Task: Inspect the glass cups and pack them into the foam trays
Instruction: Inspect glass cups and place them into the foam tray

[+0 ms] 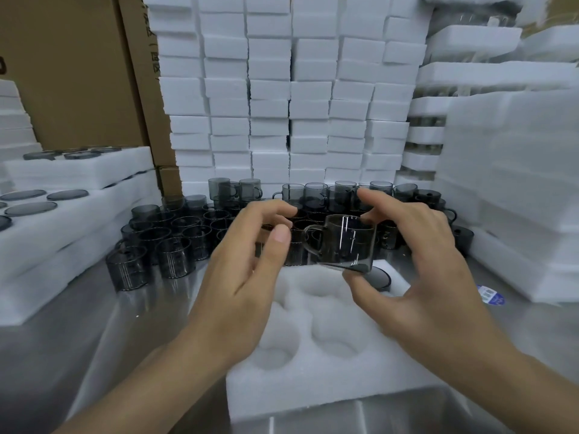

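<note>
My right hand [416, 270] pinches a smoky grey glass cup [344, 242] between thumb at its base and fingers at its rim, holding it upright above the white foam tray [313, 386]. The cup's handle points left toward my left hand [247, 277], whose fingers are loosely curled beside the handle and hold nothing. One cup [377, 278] sits in the tray's far right pocket; the other pockets that I see hold nothing. Several loose grey cups [175, 233] crowd the steel table behind the tray.
Stacks of white foam blocks [282, 89] form a wall at the back. Filled foam trays [72, 195] lie at the left, more foam trays [517, 183] pile up at the right. Cardboard boxes [78, 73] stand at the back left. A blue label [490, 294] lies on the table.
</note>
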